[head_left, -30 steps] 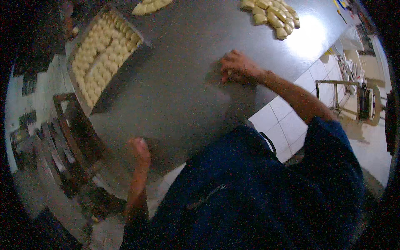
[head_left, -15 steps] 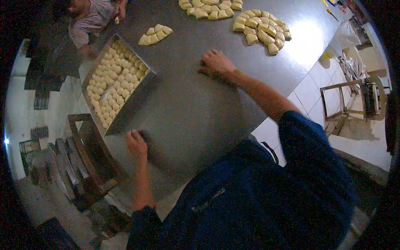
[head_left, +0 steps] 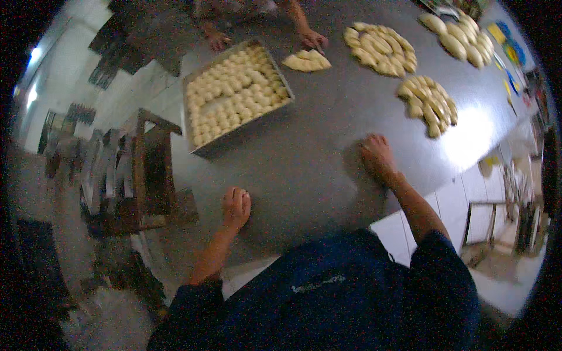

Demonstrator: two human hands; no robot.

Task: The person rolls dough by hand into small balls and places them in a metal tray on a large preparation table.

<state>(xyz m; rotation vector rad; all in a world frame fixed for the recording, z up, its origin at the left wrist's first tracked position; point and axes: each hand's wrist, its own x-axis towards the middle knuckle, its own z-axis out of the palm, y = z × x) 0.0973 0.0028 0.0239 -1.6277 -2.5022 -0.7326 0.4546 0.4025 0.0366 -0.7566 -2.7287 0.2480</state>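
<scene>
My left hand [head_left: 236, 209] rests low over the metal table, closed, its fingers curled together near the front left part of the tabletop. Farther right and forward, my right hand [head_left: 379, 157] is also closed, fingers bent down toward the surface. Whatever lies under either hand is hidden. Beyond my left hand sits a metal tray [head_left: 246, 124] packed with rows of pale dough balls [head_left: 237, 88]. Past my right hand lies a cut round of dough pieces [head_left: 428, 102], apart from the fingers.
Across the table [head_left: 316, 131], another person's hand [head_left: 313, 38] touches a wedge of dough pieces [head_left: 307, 60]. A larger cut dough round [head_left: 381, 50] and several long dough lumps [head_left: 459, 40] lie farther right. A wooden frame stand [head_left: 153, 169] stands on the left.
The view has swung left, so the tray and dough appear farther right. Both my hands stay low at the table. The other person's hand has come to the dough wedge.
</scene>
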